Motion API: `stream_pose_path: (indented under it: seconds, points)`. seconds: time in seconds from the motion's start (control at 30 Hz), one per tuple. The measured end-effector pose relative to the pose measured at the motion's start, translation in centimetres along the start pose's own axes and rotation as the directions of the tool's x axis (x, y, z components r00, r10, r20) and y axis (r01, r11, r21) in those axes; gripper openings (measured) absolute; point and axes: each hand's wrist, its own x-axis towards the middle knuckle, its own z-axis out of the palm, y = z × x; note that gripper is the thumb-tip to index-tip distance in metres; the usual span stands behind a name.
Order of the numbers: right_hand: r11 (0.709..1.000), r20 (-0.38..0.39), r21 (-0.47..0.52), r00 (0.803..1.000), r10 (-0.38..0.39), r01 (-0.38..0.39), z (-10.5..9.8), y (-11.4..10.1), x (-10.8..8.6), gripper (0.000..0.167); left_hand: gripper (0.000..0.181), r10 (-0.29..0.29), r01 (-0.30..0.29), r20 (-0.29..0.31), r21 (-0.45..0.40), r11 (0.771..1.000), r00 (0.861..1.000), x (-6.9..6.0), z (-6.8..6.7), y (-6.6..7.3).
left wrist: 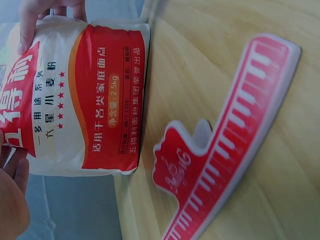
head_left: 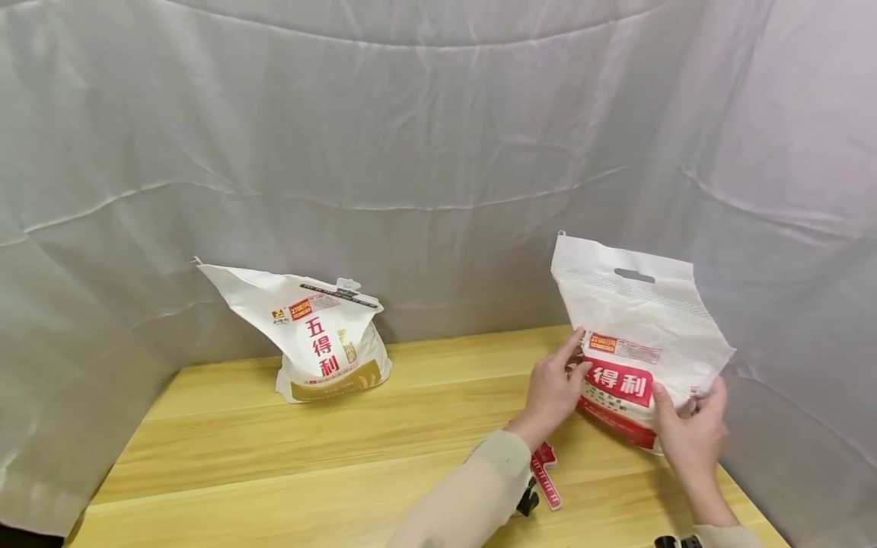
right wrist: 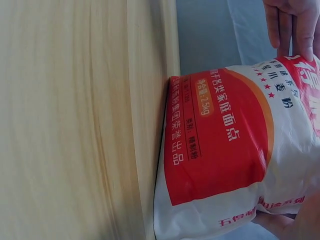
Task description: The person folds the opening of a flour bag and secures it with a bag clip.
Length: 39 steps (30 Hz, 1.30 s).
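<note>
A white and red flour bag [head_left: 626, 365] stands on the right part of the table, its top with a slot handle rising loosely. My left hand [head_left: 555, 388] holds its left side, thumb on the front. On the opposite side my right hand [head_left: 693, 434] grips it, thumb also in front and fingers partly hidden behind. The left wrist view shows the bag's red lower front [left wrist: 112, 100] between my left hand [left wrist: 12, 200] and right hand [left wrist: 50, 15]. A red piano-key clip [left wrist: 225, 145] lies on the wood near the bag, partly behind my left forearm in the head view.
Another white bag [head_left: 329, 342], with gold print, stands at the back left, a black strip clip [head_left: 340, 295] across its folded top. Grey cloth [head_left: 438, 175] hangs behind and beside the wooden table [head_left: 274, 472]. The table's right edge runs near my right hand.
</note>
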Motion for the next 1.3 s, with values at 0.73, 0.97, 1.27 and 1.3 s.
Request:
stream_pose_path:
  seconds: [0.73, 0.97, 1.27, 1.3]
  points:
    - [0.988, 0.193, 0.123, 0.975, -0.112, 0.089, 5.5, -1.7, 1.0, 0.081, 0.064, 0.031, -0.022, -0.187, 0.05, 0.999, 0.982, -0.5, -4.7, -2.7]
    - [0.975, 0.34, 0.198, 0.926, -0.162, 0.098, 7.9, -2.2, 1.8, 0.083, 0.063, 0.086, -0.047, -0.301, 0.137, 0.989, 0.95, -0.9, -6.1, -3.9]
    - [0.961, 0.508, 0.262, 0.835, -0.21, 0.082, 10.5, -4.0, 2.3, 0.087, 0.065, 0.082, -0.024, -0.363, 0.16, 0.987, 0.928, -2.0, -8.5, -5.0]
    - [0.96, 0.52, 0.269, 0.827, -0.215, 0.08, 10.9, -4.0, 2.4, 0.087, 0.065, 0.078, -0.021, -0.368, 0.158, 0.987, 0.927, -2.1, -8.8, -5.1]
